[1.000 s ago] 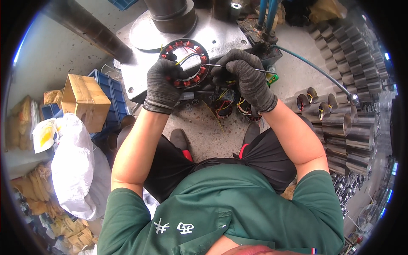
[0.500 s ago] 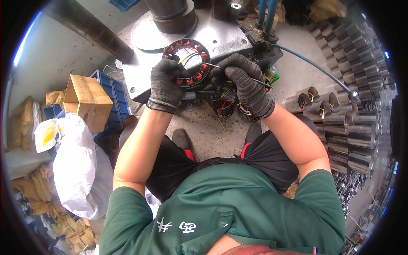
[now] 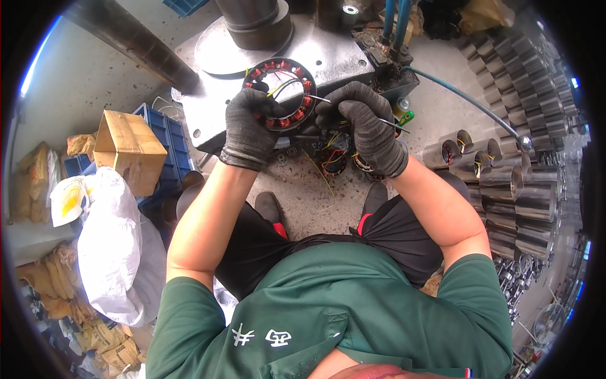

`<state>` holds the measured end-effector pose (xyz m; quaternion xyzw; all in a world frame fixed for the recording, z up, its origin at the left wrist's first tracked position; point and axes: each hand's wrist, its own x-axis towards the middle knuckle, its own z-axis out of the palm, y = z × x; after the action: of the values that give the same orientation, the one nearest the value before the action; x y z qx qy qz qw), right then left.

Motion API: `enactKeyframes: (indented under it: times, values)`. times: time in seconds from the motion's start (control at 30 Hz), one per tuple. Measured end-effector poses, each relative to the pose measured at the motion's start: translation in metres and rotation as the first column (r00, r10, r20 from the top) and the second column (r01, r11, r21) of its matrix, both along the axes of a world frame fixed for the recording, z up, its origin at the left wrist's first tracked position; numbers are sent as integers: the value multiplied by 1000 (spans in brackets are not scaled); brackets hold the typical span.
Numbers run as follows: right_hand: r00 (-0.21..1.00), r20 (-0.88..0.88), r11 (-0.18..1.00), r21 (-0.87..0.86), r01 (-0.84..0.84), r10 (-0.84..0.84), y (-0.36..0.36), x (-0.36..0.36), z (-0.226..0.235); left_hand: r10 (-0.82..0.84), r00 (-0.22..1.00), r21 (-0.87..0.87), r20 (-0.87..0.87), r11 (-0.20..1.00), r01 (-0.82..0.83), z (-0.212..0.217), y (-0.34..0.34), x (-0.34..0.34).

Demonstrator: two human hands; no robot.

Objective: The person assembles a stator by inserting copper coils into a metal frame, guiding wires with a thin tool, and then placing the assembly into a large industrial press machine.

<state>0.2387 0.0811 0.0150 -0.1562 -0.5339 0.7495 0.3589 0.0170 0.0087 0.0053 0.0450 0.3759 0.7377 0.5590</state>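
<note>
Head view shows me both gloved hands over the grey machine plate; my left hand is clenched on the lower-left rim of the ring-shaped stator with copper coils, which lies on that plate; my right hand grips a thin metal rod, its tip at the ring's right edge; stacked metal cylinders sit well apart on the right; a cardboard box lies left.

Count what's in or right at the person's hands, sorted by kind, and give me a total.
Gloved hands: 2, the left hand and the right hand
Ring-shaped wound stators: 1, the stator held by the left hand
Thin metal rods: 1, the rod in the right hand
Total: 4
</note>
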Motion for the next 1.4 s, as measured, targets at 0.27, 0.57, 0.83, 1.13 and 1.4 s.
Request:
enactKeyframes:
  times: [0.27, 0.57, 0.83, 1.13, 1.4]
  values:
    - [993, -104, 991, -127, 40, -53, -9, -5, -15, -30, 999, -10, 28, 999, 30, 11, 0, 7]
    - [984, -157, 989, -134, 58, -79, -10, -10, -20, 33, 997, -79, 66, 996, -28, -1, 0, 10]
    - [997, 10, 732, 679, 50, -76, 18, 4, -17, -32, 999, -70, 40, 997, 34, 13, -2, 10]
    - [984, -168, 995, -63, -71, 59, 4, -7, 4, 57, 981, -33, 184, 998, -51, 32, -3, 22]
    - [1000, -29, 991, 132, 8, -4, 0, -4, 19, 50, 993, 45, 104, 998, -54, 30, -11, 15]
